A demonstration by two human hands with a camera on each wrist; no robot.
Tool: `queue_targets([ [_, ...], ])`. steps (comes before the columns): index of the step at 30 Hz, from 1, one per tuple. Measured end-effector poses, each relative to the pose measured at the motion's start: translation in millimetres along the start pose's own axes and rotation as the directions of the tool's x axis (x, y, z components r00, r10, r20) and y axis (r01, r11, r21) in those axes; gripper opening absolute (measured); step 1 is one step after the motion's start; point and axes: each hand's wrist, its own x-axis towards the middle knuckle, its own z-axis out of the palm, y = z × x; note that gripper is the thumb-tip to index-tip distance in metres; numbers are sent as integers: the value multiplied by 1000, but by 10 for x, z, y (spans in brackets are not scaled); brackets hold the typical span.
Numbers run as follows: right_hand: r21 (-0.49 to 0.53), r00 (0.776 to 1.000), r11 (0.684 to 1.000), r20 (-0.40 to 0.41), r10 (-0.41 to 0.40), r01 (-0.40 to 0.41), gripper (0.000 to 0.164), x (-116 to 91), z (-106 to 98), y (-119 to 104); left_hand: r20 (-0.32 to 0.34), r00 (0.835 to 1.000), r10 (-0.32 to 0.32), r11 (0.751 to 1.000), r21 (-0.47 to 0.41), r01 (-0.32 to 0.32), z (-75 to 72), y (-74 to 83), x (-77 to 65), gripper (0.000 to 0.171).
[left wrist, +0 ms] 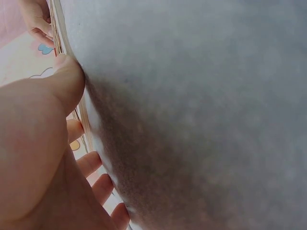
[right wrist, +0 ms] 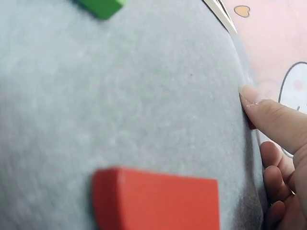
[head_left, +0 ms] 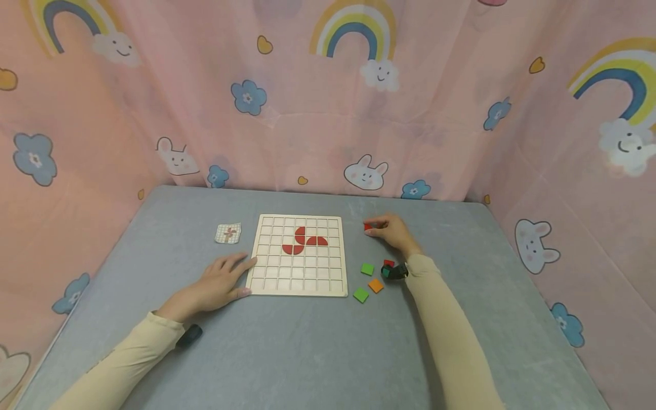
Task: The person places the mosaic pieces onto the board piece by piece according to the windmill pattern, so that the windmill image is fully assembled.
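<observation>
Right hand [head_left: 392, 230] pinching red piece [head_left: 367, 226] beside gridded board [head_left: 297, 279]

Through my remote feed I'm watching its fingers gripping that piece, right of the board on the counter [head_left: 302, 353]. The left hand [head_left: 217, 285] is touching the board's left edge, fingers spreading wide. Red quarter-rounds [head_left: 300, 240] are lying on the grid; a printed card [head_left: 222, 233] is lying left of it.

grid board [head_left: 298, 267]: smooth wood | tabletop [head_left: 307, 341]: matt | card [head_left: 221, 234]: paper | curtain [head_left: 297, 136]: cloth

Pale beige long sleeves [head_left: 451, 324]; small dark wrist devices [head_left: 191, 336]; bare fingers [left wrist: 102, 188].
</observation>
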Motion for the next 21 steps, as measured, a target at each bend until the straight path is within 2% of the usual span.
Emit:
queue_targets([
  [21, 15, 1000, 1000, -26, -5, 6, 36, -47, -2, 25, -5, 1000, -6, 1000, 3, 6, 25, -20, 15, 68],
])
